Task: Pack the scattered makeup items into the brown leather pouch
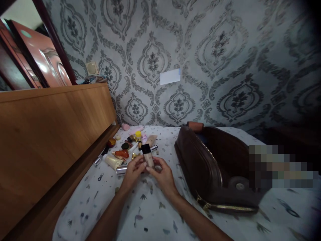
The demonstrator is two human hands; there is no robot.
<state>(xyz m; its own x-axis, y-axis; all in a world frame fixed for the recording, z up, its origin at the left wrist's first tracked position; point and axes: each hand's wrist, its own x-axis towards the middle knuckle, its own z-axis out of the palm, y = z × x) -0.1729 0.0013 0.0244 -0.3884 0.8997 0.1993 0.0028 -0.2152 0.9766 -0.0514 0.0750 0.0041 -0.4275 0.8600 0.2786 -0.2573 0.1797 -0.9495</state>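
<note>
Between both hands stands a foundation bottle (148,159) with a black cap and a beige body, held nearly upright above the bed sheet. My left hand (133,171) pinches it from the left, and my right hand (162,172) grips it from the right. The fingers cover its lower part. Just left of my left hand lies a silver cylinder (121,170), partly hidden by that hand. A cream-coloured tube (112,162) and an orange bottle (121,153) lie farther left. Behind the bottle, a dark tube with silver parts (153,148) shows in part.
A brown leather bag (193,160) sits unzipped on the right. More cosmetics, including a yellow-capped item (138,134), are scattered toward the wall on the patterned sheet (150,214). A wooden cabinet (55,124) borders the left side. Part of the far right is blurred out.
</note>
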